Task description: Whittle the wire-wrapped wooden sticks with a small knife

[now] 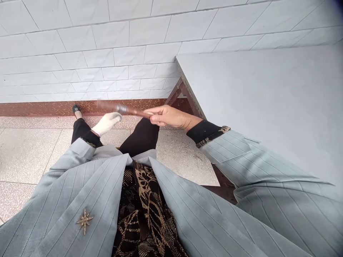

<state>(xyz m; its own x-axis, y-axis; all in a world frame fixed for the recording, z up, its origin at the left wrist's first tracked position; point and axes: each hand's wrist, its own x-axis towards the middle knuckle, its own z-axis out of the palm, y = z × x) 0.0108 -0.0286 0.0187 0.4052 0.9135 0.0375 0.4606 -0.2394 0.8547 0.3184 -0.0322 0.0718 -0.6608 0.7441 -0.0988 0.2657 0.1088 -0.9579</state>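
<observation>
Stick [137,112], brown, wire-bound, sits in the right hand [169,116]: thumb and fingers pinched around its near end, no gap visible. Nearly all its length projects left of those fingers, long axis running crosswise in front of the body and tipping slightly toward the wall [144,34] at the far end. Wire coil [122,108] wraps it roughly mid-length, well left of the right fingertips. Far tip is motion-blurred; can't make out its shape. Left hand [106,124], in a white glove [103,125], is the nearer one to the coil and the far half: its fingertips are just on the body side of the wire. Can't tell contact vs small gap from this angle. Left fingers are loosely curled, nothing visible in them; can't tell if the tips meet. So key relation: right fingers own the near end, left fingers sit beside the coil, on the body side of the shaft. Below the right fingers, toward the body: dark trousers [143,137]. Table [257,92] is off to their right, past the wrist, well apart from the stick.
</observation>
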